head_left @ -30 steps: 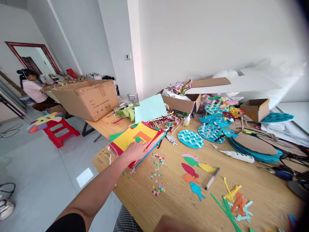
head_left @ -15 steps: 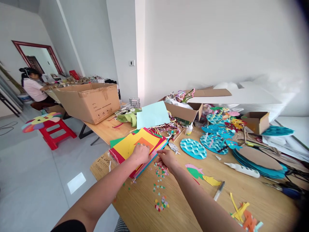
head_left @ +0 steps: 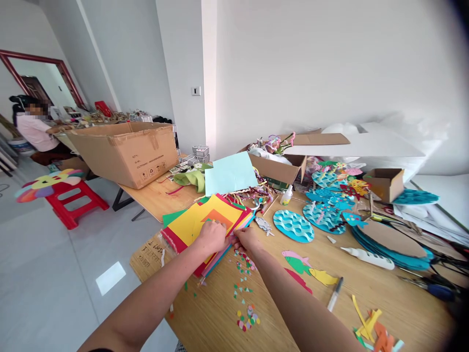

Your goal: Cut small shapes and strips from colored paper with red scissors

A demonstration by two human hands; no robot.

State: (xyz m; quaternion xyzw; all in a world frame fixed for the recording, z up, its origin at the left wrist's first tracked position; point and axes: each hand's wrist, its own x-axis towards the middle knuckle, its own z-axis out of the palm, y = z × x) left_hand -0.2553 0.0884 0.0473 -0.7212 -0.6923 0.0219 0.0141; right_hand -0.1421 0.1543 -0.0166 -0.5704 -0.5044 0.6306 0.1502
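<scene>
My left hand (head_left: 212, 237) is closed over the right part of a stack of coloured paper sheets (head_left: 186, 222), its fingers curled at the sheets. Yellow lies on top with a smaller orange piece (head_left: 217, 215); red, green, pink and blue edges show beneath. My right hand (head_left: 247, 239) is at the stack's right edge, fingertips pinched together close to the left hand; what they pinch is hidden. Below it, small paper confetti pieces (head_left: 248, 318) lie in a line. To the right are a green paper fish (head_left: 300, 265), a yellow one (head_left: 323, 276) and a red one (head_left: 298, 279).
A large cardboard box (head_left: 128, 154) stands at the left, a light-blue sheet (head_left: 231, 175) behind the stack. Blue wavy ovals (head_left: 293, 226), a white glue bottle (head_left: 368, 257), a marker (head_left: 335, 293) and paper strips (head_left: 370, 322) lie right. A person (head_left: 34, 127) sits far left.
My right hand has moved left, its fingertips now beside my left hand. The red paper fish shows more from behind my right forearm. The view has shifted slightly to the right.
</scene>
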